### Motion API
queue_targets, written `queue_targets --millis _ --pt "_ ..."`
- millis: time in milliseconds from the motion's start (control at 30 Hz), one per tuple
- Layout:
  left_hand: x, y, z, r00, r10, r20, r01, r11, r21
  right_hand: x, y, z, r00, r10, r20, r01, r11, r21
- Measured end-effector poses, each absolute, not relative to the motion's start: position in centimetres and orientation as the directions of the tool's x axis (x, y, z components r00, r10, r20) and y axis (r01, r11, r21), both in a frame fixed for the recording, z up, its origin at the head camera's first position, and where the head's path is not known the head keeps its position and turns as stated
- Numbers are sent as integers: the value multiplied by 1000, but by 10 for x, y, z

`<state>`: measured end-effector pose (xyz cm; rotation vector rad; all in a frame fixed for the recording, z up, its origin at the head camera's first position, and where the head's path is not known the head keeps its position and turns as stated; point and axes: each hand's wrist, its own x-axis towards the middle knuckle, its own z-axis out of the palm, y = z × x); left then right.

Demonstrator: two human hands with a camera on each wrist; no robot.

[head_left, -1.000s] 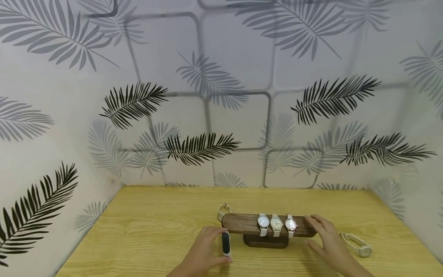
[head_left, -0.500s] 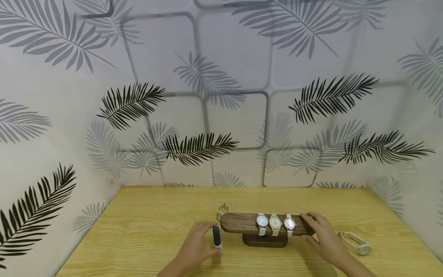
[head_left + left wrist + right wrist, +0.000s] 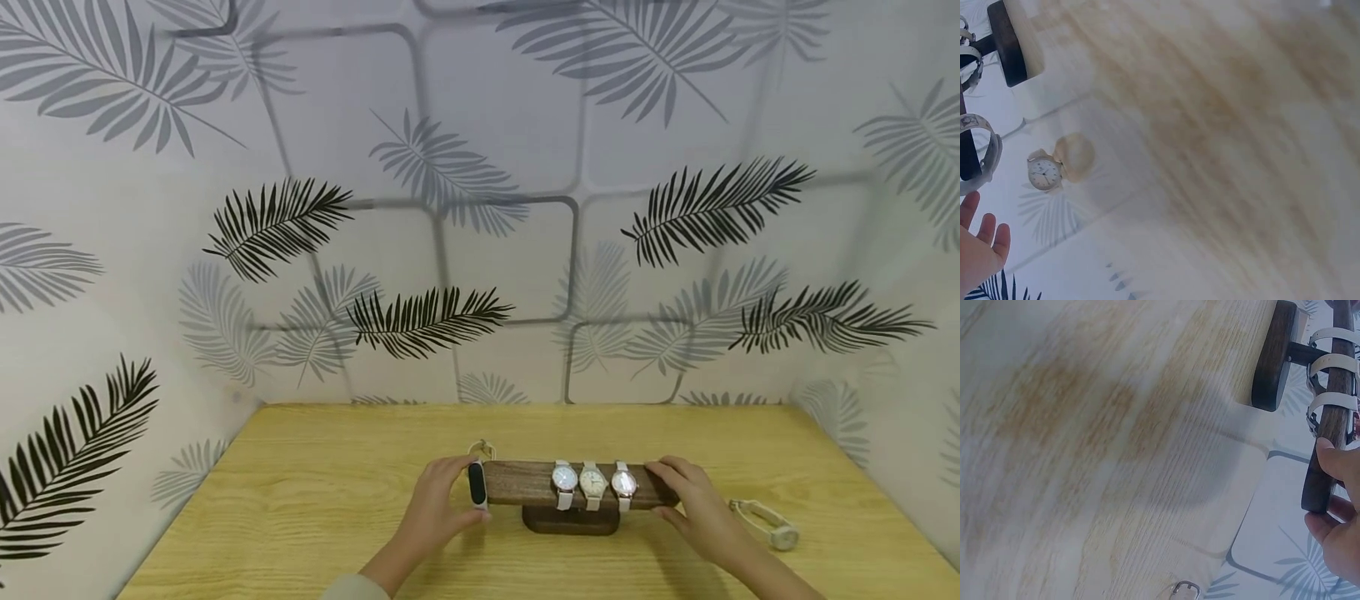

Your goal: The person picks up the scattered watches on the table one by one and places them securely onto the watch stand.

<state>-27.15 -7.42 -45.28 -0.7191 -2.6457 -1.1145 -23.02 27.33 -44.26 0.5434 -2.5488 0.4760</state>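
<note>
A white fitness band with a dark screen (image 3: 477, 484) is looped round the left end of a dark wooden watch stand (image 3: 517, 482). My left hand (image 3: 435, 507) pinches this band between the thumb below and the fingers above. In the left wrist view, the band (image 3: 992, 164) encircles the bar's tip, close to my fingertips. Three white-strapped watches (image 3: 592, 482) sit side by side on the bar, right of its middle. At the bar's right end my right hand (image 3: 697, 510) grips the wood; the right wrist view shows its thumb (image 3: 1329, 456) on the bar.
Behind the stand's left end lies a pale watch (image 3: 1045, 172), partly hidden in the head view. Another white watch (image 3: 784, 537) lies on the wooden table (image 3: 315, 467) beyond my right hand. A leaf-patterned wall (image 3: 517, 275) rises behind the table.
My left hand drew the fitness band leftward, away from the stand, then brought it back up and right onto the bar's left end. My right hand came to grip the bar's right end.
</note>
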Motion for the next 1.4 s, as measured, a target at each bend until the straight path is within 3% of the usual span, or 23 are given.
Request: queue_targets --millis 400,867,1400 --pt "-277 -51 -439 -837 442 323 545 624 560 -229 274 -437 -846 -264 462 -419 866 -273" --pt "-280 -18 -430 -792 528 305 608 726 322 -230 273 -438 -851 -261 455 -415 866 -279" --pt "-283 -4 -432 -797 551 247 603 748 276 -230 273 -439 -864 -252 436 -399 870 -288"
